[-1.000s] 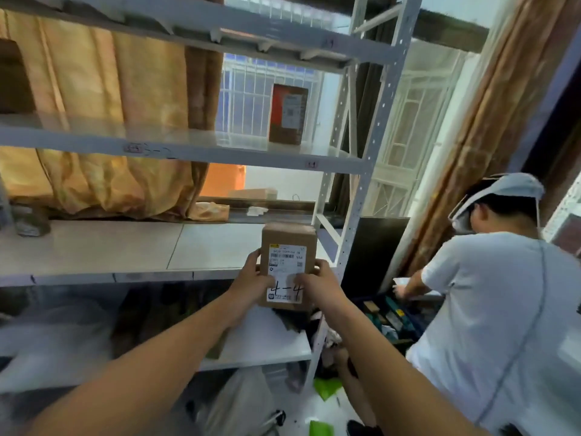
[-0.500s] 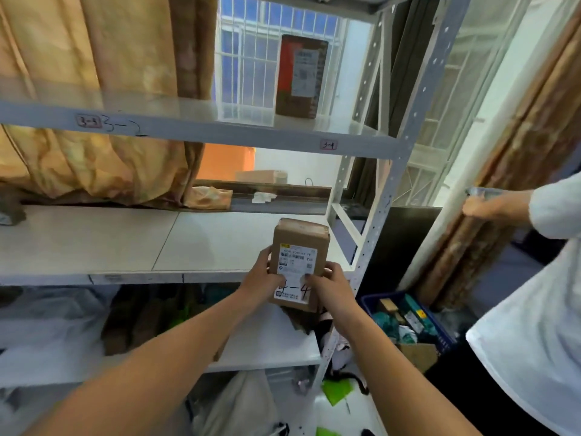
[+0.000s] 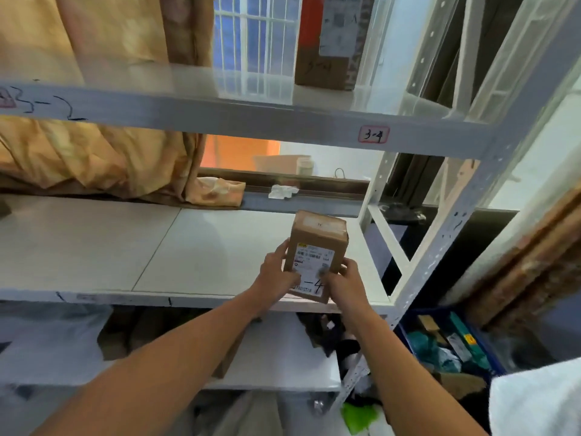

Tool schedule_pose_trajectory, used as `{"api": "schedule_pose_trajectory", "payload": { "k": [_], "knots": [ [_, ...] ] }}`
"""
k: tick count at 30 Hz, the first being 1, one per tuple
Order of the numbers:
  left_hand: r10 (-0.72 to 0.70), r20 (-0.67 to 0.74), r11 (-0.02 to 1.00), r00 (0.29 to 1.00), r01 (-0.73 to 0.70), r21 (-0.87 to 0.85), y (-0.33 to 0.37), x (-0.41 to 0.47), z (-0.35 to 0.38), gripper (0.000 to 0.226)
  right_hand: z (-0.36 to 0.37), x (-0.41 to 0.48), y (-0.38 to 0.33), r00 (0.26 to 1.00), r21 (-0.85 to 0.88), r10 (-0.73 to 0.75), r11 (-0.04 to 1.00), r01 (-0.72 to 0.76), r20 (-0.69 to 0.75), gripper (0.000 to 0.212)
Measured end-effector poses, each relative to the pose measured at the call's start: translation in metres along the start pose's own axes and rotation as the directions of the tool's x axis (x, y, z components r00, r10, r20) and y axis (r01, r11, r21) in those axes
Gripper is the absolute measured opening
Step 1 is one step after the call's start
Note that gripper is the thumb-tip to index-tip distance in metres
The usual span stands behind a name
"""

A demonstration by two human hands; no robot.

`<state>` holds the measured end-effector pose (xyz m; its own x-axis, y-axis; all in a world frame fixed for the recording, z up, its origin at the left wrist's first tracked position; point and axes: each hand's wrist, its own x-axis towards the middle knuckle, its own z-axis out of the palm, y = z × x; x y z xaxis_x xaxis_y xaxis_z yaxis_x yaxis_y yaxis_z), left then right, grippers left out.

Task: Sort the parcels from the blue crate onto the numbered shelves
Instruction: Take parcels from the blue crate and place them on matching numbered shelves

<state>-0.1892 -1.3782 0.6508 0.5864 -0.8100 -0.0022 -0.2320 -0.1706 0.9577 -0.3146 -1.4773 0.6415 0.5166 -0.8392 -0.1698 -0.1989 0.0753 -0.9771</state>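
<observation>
Both hands grip the small brown cardboard parcel (image 3: 316, 256) with a white shipping label: left hand (image 3: 276, 272) fingers wrap its left edge, right hand (image 3: 344, 283) fingers clamp the lower right corner. It sits upright between them, over the front edge of the white metal shelf (image 3: 157, 247). The blue plastic crate (image 3: 446, 347) is down right of the right fingers, and the "3-4" tag (image 3: 373, 134) is above them.

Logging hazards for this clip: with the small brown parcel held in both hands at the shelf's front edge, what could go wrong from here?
1. The parcel stands tall and narrow near the shelf lip; released there, it may tip off.
2. The left hand and right hand cover part of the handwritten code, so a misread slot is possible; the tier above reads 3-4.
3. The blue crate sits below right, where a dropped parcel could land.
</observation>
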Motion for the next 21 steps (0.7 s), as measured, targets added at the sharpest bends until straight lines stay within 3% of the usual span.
{"api": "schedule_pose_trajectory", "payload": {
  "k": [6, 16, 21],
  "knots": [
    [-0.065, -0.050, 0.986, 0.997, 0.057, -0.157, -0.025, 0.091, 0.019, 0.056, 0.005, 0.098, 0.007, 0.996, -0.009, -0.017, 1.000, 0.018, 0.083, 0.043],
    [-0.066, -0.135, 0.983, 0.989, 0.041, -0.177, -0.076, 0.230, 0.021, 0.077, 0.048, 0.249, 0.029, 0.991, 0.074, -0.048, 0.996, 0.040, 0.121, 0.068],
    [-0.086, -0.170, 0.980, 0.982, 0.052, -0.194, -0.094, 0.271, 0.010, 0.082, 0.073, 0.291, 0.034, 0.992, 0.069, -0.051, 0.997, 0.044, 0.112, 0.070]
  ]
}}
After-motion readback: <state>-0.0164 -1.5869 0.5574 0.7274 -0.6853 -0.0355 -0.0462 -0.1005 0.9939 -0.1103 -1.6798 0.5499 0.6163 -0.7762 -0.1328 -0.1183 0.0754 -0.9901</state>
